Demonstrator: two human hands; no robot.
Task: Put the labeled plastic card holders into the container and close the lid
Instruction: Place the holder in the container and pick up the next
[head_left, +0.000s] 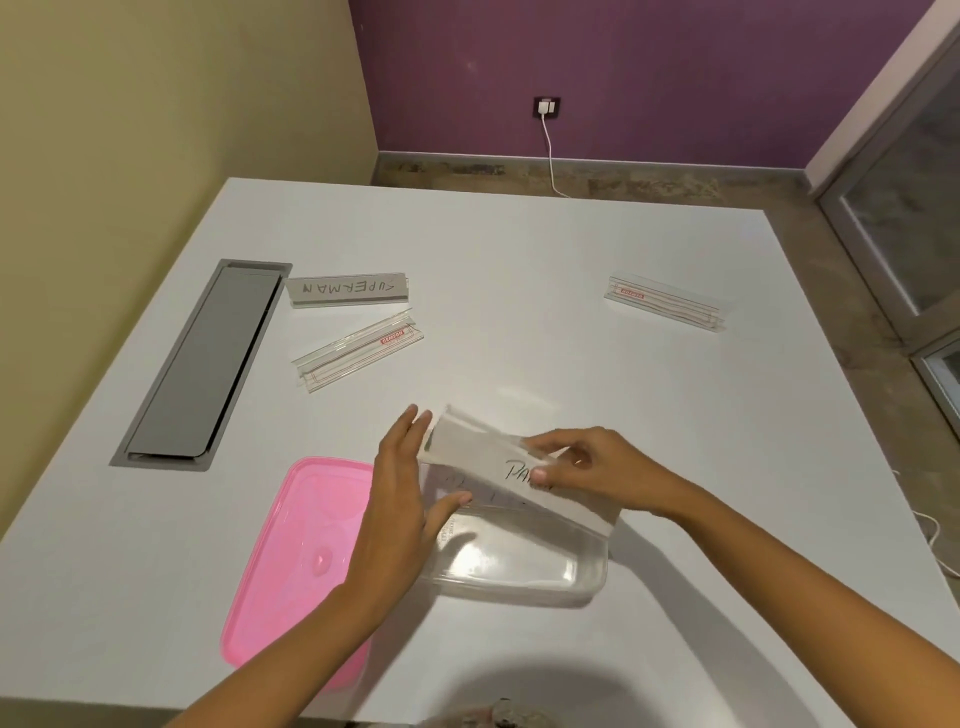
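Observation:
A clear plastic container (524, 569) lies open on the white table near me. Its pink lid (296, 561) rests flat to its left. My right hand (587, 473) pinches a labeled card holder (483, 452) with handwriting, tilted over the container's far rim. My left hand (402, 499) has its fingers spread against the holder's left end, thumb at the container's edge. Another labeled holder seems to lie inside under it. The holder reading SUPERMAN (347, 289) stands at the far left. Two more holders lie flat: one (358, 349) just below it, one (665, 301) at the far right.
A grey cable hatch (202, 364) is sunk into the table (519, 249) at the left. A white cable hangs by the table's right edge (930, 535). Walls stand close behind and to the left; a wall socket with charger (545, 107) sits behind.

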